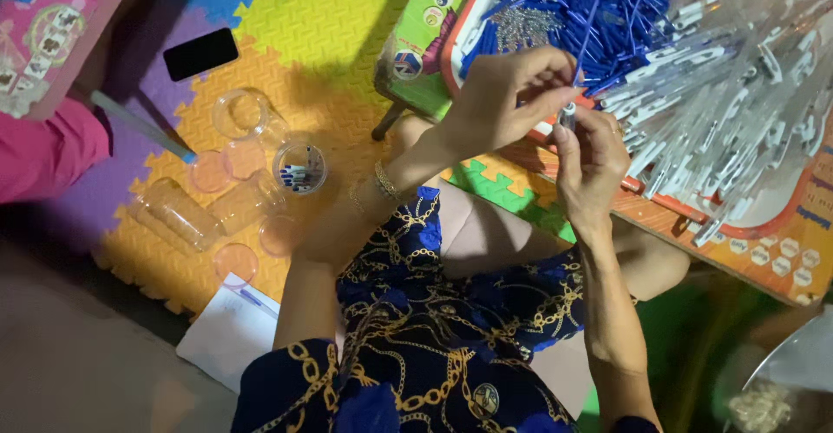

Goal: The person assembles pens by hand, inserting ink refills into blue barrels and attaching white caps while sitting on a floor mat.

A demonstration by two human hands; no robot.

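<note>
Pen barrel (567, 117) sits pinched upright in my right hand (593, 166); my left hand's (506, 95) fingers close on a blue refill (587, 29) above it, over the tray's (451, 47) near edge. Heaps of refills and clear barrels (737, 77) remain; one floor jar (300, 168) holds few pieces

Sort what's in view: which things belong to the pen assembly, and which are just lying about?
In use: left hand, right hand, pen barrel, blue refills, clear barrels, tray.
Lying about: phone, plastic jars, paper sheet.
</note>
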